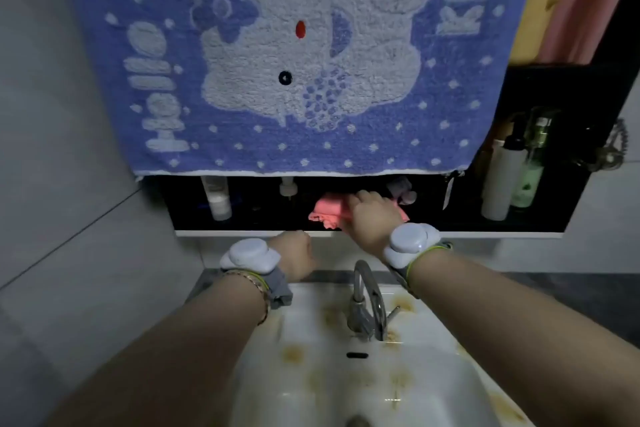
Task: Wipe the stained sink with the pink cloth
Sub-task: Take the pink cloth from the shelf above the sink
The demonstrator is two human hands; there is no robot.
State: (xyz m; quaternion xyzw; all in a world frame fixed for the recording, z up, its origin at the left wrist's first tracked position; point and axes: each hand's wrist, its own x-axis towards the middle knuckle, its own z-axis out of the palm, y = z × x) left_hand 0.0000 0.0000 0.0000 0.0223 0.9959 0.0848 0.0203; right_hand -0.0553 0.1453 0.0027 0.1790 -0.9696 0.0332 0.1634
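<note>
A white sink [304, 388] with brown stains on its rim and basin fills the bottom of the view. The pink cloth [327, 213] lies crumpled on a dark shelf above the sink. My right hand [372, 217] reaches into the shelf and grips the cloth from the right. My left hand [294, 255] hovers below the shelf edge with its fingers curled and nothing in it. Both wrists carry grey band devices.
A chrome tap [367, 302] stands at the back of the sink between my arms. A large blue towel [294, 55] hangs over the shelf. Bottles stand on the shelf at the left [218, 198] and right [500, 180]. A grey tiled wall [62, 166] lies to the left.
</note>
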